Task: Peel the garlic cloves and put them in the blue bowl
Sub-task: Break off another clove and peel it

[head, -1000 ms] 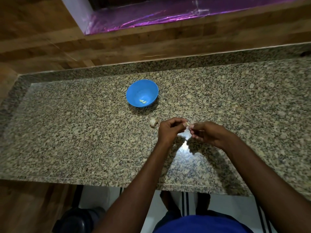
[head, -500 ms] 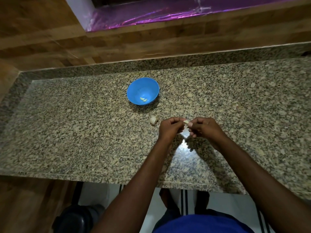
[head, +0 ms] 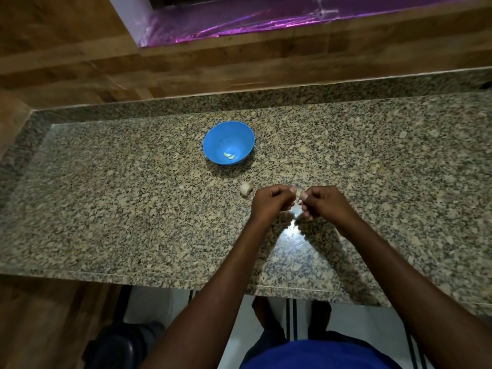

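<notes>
A blue bowl [head: 228, 143] stands on the granite counter [head: 106, 203] with two peeled cloves [head: 229, 156] in its bottom. Just in front of it, an unpeeled piece of garlic [head: 245, 188] lies on the stone. My left hand [head: 271, 205] and my right hand [head: 323, 205] meet fingertip to fingertip right of that piece, above the counter. Both pinch a small pale garlic clove [head: 301, 194], most of it hidden by the fingers.
A wooden wall with a purple foil-covered ledge [head: 266, 20] rises behind the counter. The counter's front edge [head: 159, 275] runs below my forearms. A dark round object [head: 117, 347] sits on the floor at lower left.
My hands have drawn closer together and shifted slightly up the counter, still working the same clove. The view has tilted a little; bowl and loose garlic stay put.
</notes>
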### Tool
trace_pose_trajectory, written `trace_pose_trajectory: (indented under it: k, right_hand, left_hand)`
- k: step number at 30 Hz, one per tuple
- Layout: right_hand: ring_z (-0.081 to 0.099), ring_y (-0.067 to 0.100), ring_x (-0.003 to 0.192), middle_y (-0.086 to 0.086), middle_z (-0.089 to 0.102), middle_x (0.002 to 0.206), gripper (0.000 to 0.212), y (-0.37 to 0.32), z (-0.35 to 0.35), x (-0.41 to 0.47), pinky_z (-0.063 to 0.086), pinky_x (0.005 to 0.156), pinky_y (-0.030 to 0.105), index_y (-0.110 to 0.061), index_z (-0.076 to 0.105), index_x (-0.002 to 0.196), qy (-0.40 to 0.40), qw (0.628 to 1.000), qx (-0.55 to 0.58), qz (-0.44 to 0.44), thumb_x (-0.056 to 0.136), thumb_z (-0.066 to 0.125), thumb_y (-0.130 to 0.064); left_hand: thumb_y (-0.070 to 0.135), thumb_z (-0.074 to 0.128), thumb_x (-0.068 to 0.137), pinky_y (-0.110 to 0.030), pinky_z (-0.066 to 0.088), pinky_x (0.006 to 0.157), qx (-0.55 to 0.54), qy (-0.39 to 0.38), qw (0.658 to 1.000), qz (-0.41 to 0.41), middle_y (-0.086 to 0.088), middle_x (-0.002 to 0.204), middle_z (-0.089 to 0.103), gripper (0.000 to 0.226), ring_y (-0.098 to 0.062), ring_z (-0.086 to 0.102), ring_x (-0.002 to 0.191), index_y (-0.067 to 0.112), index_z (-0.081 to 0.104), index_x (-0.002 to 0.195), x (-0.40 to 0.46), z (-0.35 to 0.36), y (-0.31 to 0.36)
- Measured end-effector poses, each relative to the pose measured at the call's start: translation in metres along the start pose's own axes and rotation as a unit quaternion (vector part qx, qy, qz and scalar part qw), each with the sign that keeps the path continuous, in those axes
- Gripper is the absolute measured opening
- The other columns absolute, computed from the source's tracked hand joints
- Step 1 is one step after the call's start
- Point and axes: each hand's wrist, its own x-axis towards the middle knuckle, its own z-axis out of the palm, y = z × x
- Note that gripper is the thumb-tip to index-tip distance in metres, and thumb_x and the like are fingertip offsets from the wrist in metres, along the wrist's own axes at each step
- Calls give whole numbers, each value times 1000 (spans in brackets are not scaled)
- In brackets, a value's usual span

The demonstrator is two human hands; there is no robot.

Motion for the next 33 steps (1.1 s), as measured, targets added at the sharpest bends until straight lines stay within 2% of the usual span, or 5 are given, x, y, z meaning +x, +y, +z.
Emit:
trace_pose_trajectory:
  k: [7,17,26,29,33]
  right_hand:
    - [67,22,53,4,69,60,28,6,5,2,54,58,30,-9,70,69,83,982,-156,-73,96,67,-18]
    - [63,18,59,4,63,65,24,11,1,11,50,50,23,-3,65,87,-38,973,167,157,102,47,-7]
    - [66,7,47,-2,69,53,14,19,0,13,49,46,15,-9,74,77,48,980,-194,23,90,69,-9]
    - [73,17,58,4,75,71,11,21,1,12,60,53,32,-12,75,91,101,980,-170,14,89,67,-4]
    - [70,5,54,0,74,72,3,16,2,15,53,44,22,-11,75,89,129,983,-129,-30,87,75,-9]
  left_hand:
    - [4,70,90,-38,61,73,33,17,999,20,-15,76,73,6,-21,69,70,5,76,90,3,-1,-10]
    - [3,69,90,-23,56,66,-99,-8,991,-87,-14,78,72,9,-16,67,68,-2,73,97,3,-3,-12]
    - [6,75,87,-25,55,59,-63,38,992,-100,-12,68,69,6,-16,63,57,3,75,81,10,3,-18]
    - [8,75,87,-23,52,56,-23,38,995,-88,-11,66,69,8,-15,61,55,1,74,82,13,3,-18]
    - [12,76,86,-23,53,51,41,21,997,-59,-9,63,69,12,-14,61,50,6,74,76,16,2,-16]
